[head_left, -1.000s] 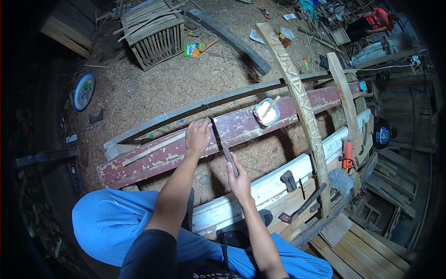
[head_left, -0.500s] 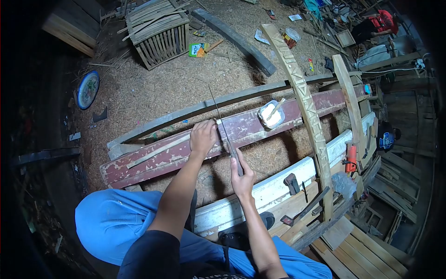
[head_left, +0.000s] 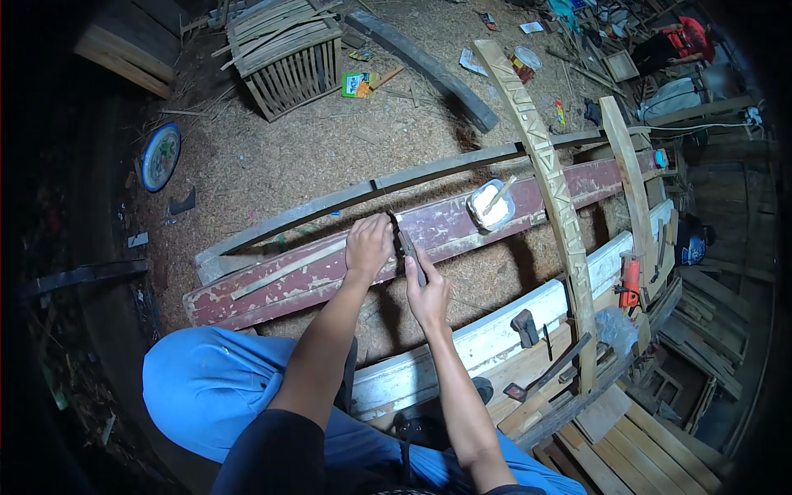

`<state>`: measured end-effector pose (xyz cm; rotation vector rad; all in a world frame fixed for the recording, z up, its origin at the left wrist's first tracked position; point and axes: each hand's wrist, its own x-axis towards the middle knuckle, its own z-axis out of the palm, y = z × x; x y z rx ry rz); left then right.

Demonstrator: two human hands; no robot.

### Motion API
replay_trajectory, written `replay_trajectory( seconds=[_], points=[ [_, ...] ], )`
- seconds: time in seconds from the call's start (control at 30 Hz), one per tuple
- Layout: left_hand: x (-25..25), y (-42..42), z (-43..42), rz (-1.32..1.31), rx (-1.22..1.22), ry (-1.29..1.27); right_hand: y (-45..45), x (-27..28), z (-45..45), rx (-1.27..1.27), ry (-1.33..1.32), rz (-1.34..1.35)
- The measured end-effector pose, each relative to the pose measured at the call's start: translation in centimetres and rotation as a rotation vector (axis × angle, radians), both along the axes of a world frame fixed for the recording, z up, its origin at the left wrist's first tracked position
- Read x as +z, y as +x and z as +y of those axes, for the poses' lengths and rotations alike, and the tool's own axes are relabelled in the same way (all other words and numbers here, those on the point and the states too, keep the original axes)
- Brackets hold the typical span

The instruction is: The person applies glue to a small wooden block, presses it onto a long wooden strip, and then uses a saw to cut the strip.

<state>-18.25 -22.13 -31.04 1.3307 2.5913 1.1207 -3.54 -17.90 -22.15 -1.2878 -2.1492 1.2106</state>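
Note:
My left hand (head_left: 369, 247) is closed over a narrow pale wooden strip (head_left: 285, 271), pressing it on a maroon plank with peeling paint (head_left: 450, 219). The strip's short end pokes out just past my fingers. Beside it, my right hand (head_left: 427, 289) is wrapped around the handle of a machete (head_left: 399, 235), its dark blade seen almost edge-on and pointing away from me, close to the strip's end. Whether the blade touches the strip I cannot tell. To the right on the plank stands a clear tub of white stuff (head_left: 492, 206) with a stick in it.
A carved curved beam (head_left: 546, 173) and a plain beam (head_left: 624, 169) cross the planks at right. Nearer me, a white-painted board (head_left: 528, 309) lies by a red power tool (head_left: 630, 280) and a hammer-like tool (head_left: 544, 371). A slatted crate (head_left: 289, 70) sits far left; a person in red (head_left: 689, 41) is far right.
The machete's blade has gone from long and thin in view to short and foreshortened. My right hand has barely moved on its handle; my left hand stays on the strip. The whole view shifts slightly.

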Motion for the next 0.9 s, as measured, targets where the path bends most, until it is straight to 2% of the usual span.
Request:
replay_trajectory(
  seconds=[0.23,0.4,0.63,0.83,0.9],
  points=[
    [-0.2,0.1,0.0,0.009,0.006,0.001,0.3,0.4,-0.5,0.017,-0.090,-0.128],
    [-0.6,0.1,0.0,0.005,0.003,0.043,0.6,-0.8,-0.4,0.029,-0.006,0.042],
    [-0.7,0.2,0.0,0.021,0.017,0.019,0.7,-0.4,-0.3,0.067,-0.103,-0.073],
    [-0.6,0.3,0.2,0.048,0.036,0.046,0.7,-0.6,-0.2,0.049,-0.039,0.037],
    [-0.6,0.4,0.1,0.025,0.034,0.018,1.0,-0.4,-0.1,0.071,-0.073,-0.089]
  ],
)
